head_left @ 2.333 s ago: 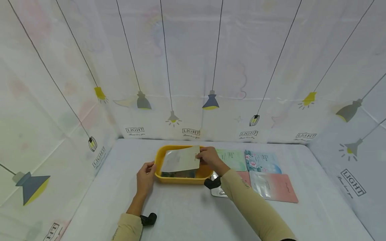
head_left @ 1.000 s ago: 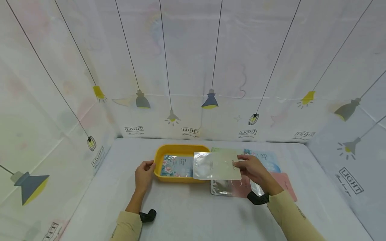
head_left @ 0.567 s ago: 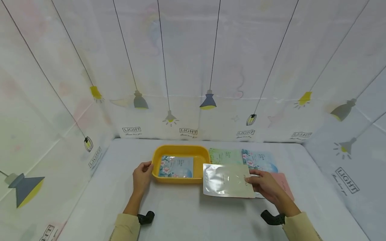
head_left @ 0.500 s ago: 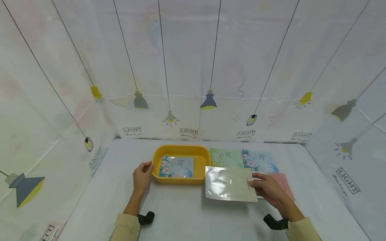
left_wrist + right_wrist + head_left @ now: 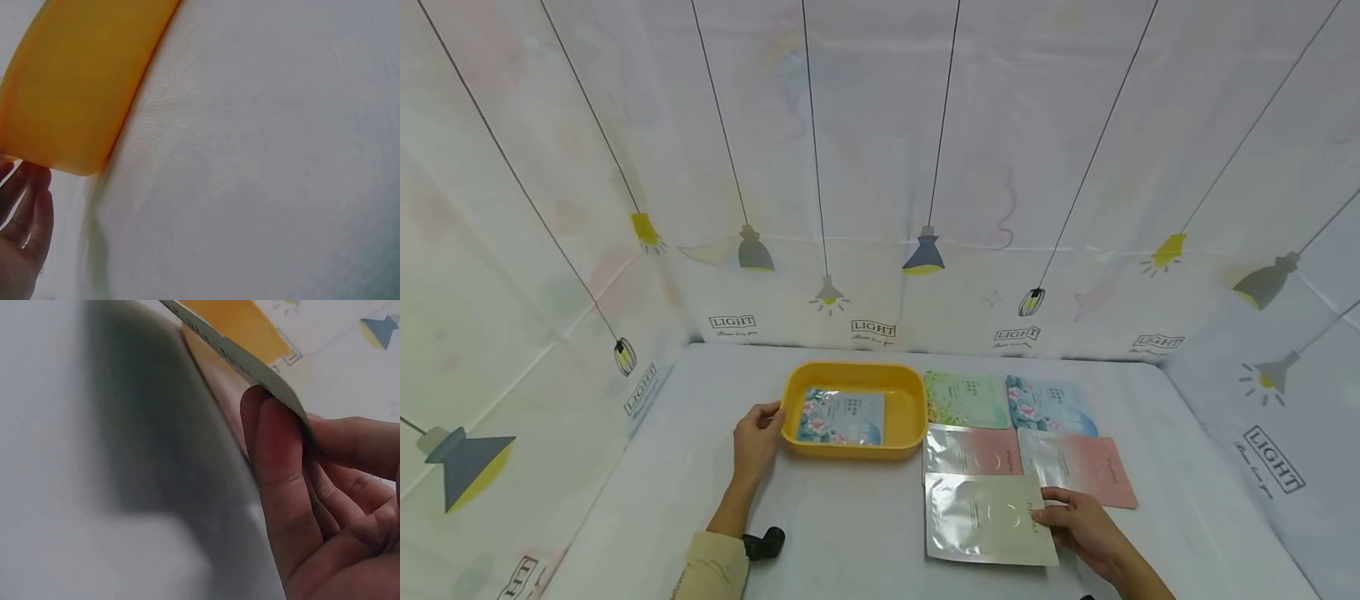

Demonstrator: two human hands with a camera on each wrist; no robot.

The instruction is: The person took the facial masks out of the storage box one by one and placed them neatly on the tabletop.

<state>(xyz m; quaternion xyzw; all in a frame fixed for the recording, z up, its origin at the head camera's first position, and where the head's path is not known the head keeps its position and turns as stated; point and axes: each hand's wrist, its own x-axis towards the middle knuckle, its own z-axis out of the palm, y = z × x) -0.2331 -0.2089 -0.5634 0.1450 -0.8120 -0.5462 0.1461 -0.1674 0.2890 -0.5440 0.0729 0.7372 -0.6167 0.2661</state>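
Note:
My right hand [image 5: 1086, 529] pinches the right edge of a cream sheet mask sachet [image 5: 988, 518] with a silvery left part. In the right wrist view, thumb and fingers [image 5: 284, 450] hold the sachet [image 5: 256, 365] tilted above its shadow on the white cloth. My left hand [image 5: 757, 442] grips the left end of a yellow tray [image 5: 853, 451] at its rim. In the left wrist view, the fingers [image 5: 40, 219] meet the tray's outer wall [image 5: 81, 81]; the thumb is hidden there. A blue floral sachet [image 5: 842, 417] lies inside the tray, toward its left.
Right of the tray lie a green sachet [image 5: 967, 400] and a blue floral sachet [image 5: 1051, 406] in a back row. Before them are two pink-and-silver sachets, left [image 5: 973, 450] and right [image 5: 1078, 467]. A patterned curtain [image 5: 880, 167] stands behind the table.
My right hand has lifted the cream sachet out of the tray and carried it right and toward me, below the pink sachets. The blue sachet in the tray is uncovered. The left hand stays.

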